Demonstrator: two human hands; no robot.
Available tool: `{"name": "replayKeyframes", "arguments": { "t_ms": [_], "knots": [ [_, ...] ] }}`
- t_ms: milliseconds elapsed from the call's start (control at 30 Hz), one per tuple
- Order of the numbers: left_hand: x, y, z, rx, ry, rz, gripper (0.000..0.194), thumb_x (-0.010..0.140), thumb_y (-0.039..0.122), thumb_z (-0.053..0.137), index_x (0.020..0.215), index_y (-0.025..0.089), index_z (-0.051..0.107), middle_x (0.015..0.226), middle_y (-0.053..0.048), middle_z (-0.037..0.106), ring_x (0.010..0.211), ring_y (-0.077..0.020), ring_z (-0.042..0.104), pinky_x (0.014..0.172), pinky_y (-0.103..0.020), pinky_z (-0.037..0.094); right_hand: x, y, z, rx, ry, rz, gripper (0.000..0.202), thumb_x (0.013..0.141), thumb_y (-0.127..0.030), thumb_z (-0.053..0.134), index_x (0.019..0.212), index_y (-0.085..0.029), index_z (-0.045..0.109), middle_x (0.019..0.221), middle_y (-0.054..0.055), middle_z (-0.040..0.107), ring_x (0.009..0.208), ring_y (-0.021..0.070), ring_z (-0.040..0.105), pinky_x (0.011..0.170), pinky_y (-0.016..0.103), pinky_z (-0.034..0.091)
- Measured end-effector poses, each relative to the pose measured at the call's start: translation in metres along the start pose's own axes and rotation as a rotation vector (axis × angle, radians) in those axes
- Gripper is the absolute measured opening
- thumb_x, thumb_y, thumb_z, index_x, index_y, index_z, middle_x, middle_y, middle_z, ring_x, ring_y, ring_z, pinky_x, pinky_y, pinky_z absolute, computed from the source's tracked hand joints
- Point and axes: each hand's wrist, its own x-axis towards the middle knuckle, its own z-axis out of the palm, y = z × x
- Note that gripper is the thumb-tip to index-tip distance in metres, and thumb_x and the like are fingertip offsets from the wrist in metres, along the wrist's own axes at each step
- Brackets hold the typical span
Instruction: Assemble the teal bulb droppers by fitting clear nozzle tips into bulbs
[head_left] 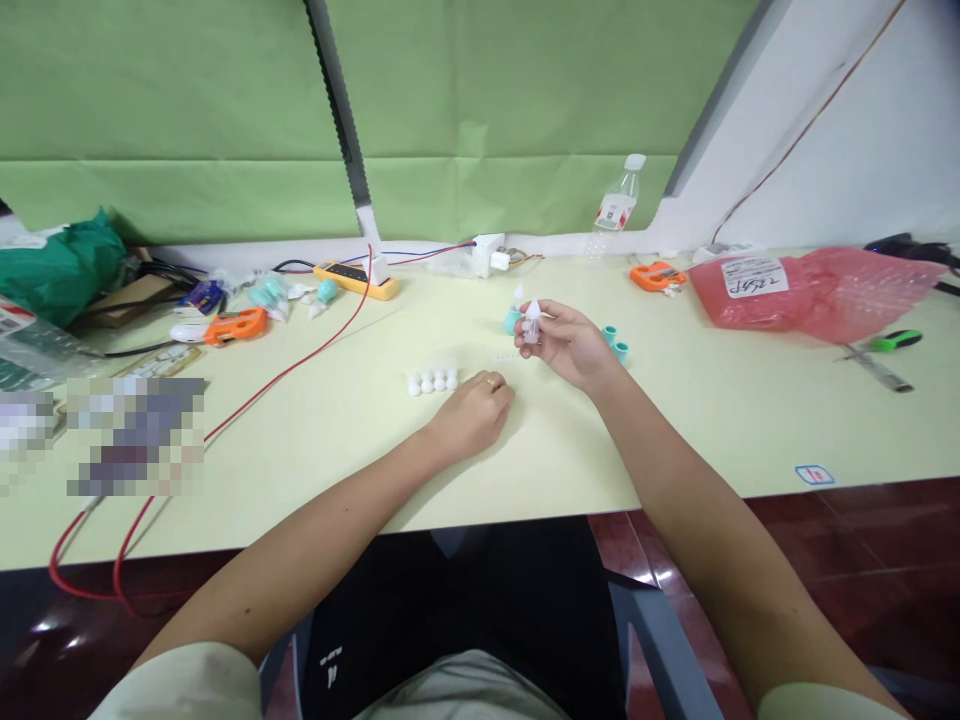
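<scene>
My right hand [566, 345] is raised over the table and holds a small clear piece with a white pointed tip [532, 322] between thumb and fingers. My left hand [474, 412] rests on the table with its fingers curled together; whatever they may hold is hidden. Just left of it stand several small white rounded pieces [433, 382] in a tight group. A teal piece [512, 321] is partly hidden behind my right hand's fingertips. To the right of that hand are teal cylinders [619, 351]. Small clear bits lie on the table between my hands.
A clear bottle [618, 210] stands at the back. A yellow multimeter [356, 280], orange tools [236, 326] and a red cable [281, 375] are on the left. The right side has a red bubble-wrap package [817, 293] and a green-handled tool [894, 341].
</scene>
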Motion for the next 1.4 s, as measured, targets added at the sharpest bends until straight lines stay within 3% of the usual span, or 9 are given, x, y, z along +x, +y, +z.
{"name": "replayKeyframes", "arguments": {
  "t_ms": [233, 400, 567, 700, 800, 1000, 1100, 1233, 1400],
  "knots": [
    [0.000, 0.007, 0.000, 0.183, -0.074, 0.033, 0.027, 0.099, 0.011, 0.041, 0.102, 0.013, 0.067, 0.105, -0.016, 0.064, 0.098, -0.0270, 0.056, 0.087, -0.043, 0.050, 0.000, 0.003, 0.000, -0.002, -0.034, 0.037, 0.033, 0.078, -0.030, 0.078, 0.106, -0.019, 0.063, 0.101, 0.009, 0.071, 0.087, 0.0219, 0.069, 0.072, 0.035, 0.055],
    [0.003, 0.005, -0.010, 0.140, -0.031, 0.033, 0.026, 0.100, 0.014, 0.041, 0.093, 0.015, 0.066, 0.095, -0.015, 0.066, 0.094, -0.0272, 0.059, 0.084, -0.043, 0.049, 0.001, 0.000, -0.005, -0.018, 0.009, -0.001, 0.033, 0.081, -0.031, 0.074, 0.110, -0.018, 0.069, 0.084, 0.004, 0.066, 0.070, 0.0170, 0.061, 0.065, 0.034, 0.053],
    [0.018, -0.007, -0.038, -0.314, 0.377, -0.233, 0.019, 0.100, 0.034, 0.054, 0.113, 0.020, 0.060, 0.096, -0.007, 0.070, 0.086, -0.0187, 0.065, 0.080, -0.035, 0.052, -0.001, 0.002, -0.005, -0.207, -0.066, 0.020, 0.038, 0.083, -0.037, 0.076, 0.114, -0.017, 0.068, 0.077, 0.002, 0.065, 0.059, 0.0141, 0.057, 0.058, 0.032, 0.050],
    [0.035, -0.014, -0.051, -0.776, 0.265, -0.318, 0.025, 0.095, 0.043, 0.063, 0.106, 0.021, 0.056, 0.081, 0.000, 0.069, 0.065, -0.0119, 0.062, 0.063, -0.025, 0.049, -0.003, 0.008, 0.002, -0.282, -0.221, -0.009, 0.046, 0.086, -0.048, 0.078, 0.119, -0.020, 0.063, 0.080, 0.001, 0.066, 0.058, 0.0122, 0.055, 0.057, 0.029, 0.048],
    [0.048, -0.015, -0.052, -0.852, 0.264, -0.304, 0.024, 0.094, 0.042, 0.065, 0.090, 0.018, 0.059, 0.075, -0.001, 0.068, 0.059, -0.0095, 0.058, 0.058, -0.023, 0.045, -0.004, 0.006, 0.004, -0.310, -0.247, -0.048, 0.046, 0.085, -0.053, 0.079, 0.112, -0.019, 0.066, 0.081, 0.002, 0.064, 0.058, 0.0117, 0.052, 0.055, 0.029, 0.044],
    [0.065, -0.024, -0.058, -1.156, 0.534, -0.478, 0.023, 0.088, 0.035, 0.071, 0.082, 0.019, 0.056, 0.062, 0.004, 0.055, 0.046, -0.0069, 0.046, 0.044, -0.021, 0.033, -0.003, -0.009, -0.004, -0.366, -0.104, -0.220, 0.040, 0.086, -0.056, 0.075, 0.104, -0.021, 0.071, 0.089, 0.005, 0.063, 0.070, 0.0163, 0.059, 0.070, 0.036, 0.052],
    [0.061, -0.029, -0.059, -1.219, 0.591, -0.535, 0.025, 0.086, 0.036, 0.074, 0.082, 0.019, 0.056, 0.066, 0.001, 0.059, 0.050, -0.0079, 0.051, 0.047, -0.022, 0.039, -0.003, -0.011, -0.010, -0.326, 0.016, -0.252, 0.027, 0.089, -0.047, 0.070, 0.098, -0.022, 0.068, 0.087, 0.006, 0.062, 0.072, 0.0175, 0.057, 0.068, 0.034, 0.050],
    [0.050, -0.026, -0.056, -1.282, 0.505, -0.513, 0.029, 0.081, 0.038, 0.079, 0.087, 0.017, 0.059, 0.078, -0.004, 0.067, 0.064, -0.0122, 0.064, 0.058, -0.027, 0.051, 0.000, 0.001, -0.011, -0.754, 0.220, -0.278, 0.009, 0.087, -0.026, 0.061, 0.087, -0.021, 0.068, 0.070, 0.002, 0.055, 0.064, 0.0170, 0.048, 0.066, 0.032, 0.045],
    [0.037, -0.029, -0.060, -1.289, 0.531, -0.509, 0.025, 0.079, 0.032, 0.078, 0.086, 0.016, 0.060, 0.078, -0.004, 0.067, 0.064, -0.0128, 0.064, 0.060, -0.028, 0.052, 0.005, 0.024, -0.001, -1.446, 0.248, -0.031, 0.030, 0.091, -0.018, 0.058, 0.114, -0.018, 0.078, 0.090, 0.012, 0.073, 0.086, 0.0258, 0.065, 0.086, 0.037, 0.048]
  ]
}}
